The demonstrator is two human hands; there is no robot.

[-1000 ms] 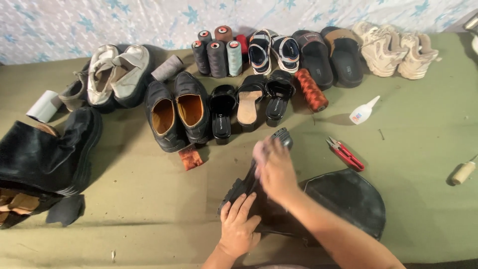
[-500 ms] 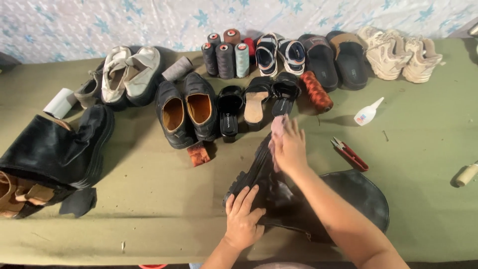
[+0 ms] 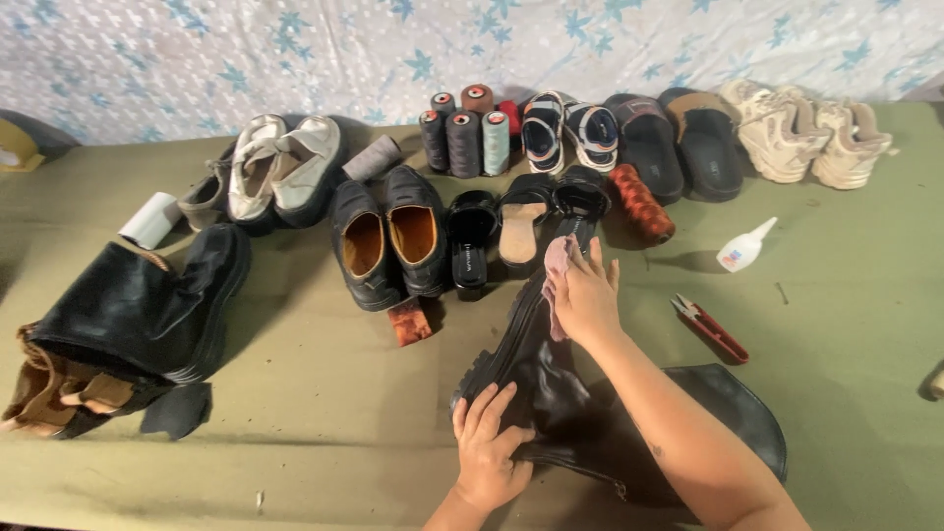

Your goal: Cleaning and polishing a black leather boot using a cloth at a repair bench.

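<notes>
A left hand with spread fingers pins a black leather boot lying on the green table, while the right hand, fingers together, presses a pink cloth against the upper; firm, even strokes suit best.

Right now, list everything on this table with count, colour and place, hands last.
Boot: one, black, lying near centre under both hands.
Cloth: one, pinkish, pressed on that boot.
Second boot: one, black, left.
Leather shoes: pair, black, centre.
Thread cones: several, mostly dark, back centre.
Thread snips: one, red, right of boot.
Glue bottle: one, white, right.
Sneakers: pair, beige, back right.
Table: olive cover.
Left hand: steadies boot.
Right hand: holds cloth.
</notes>
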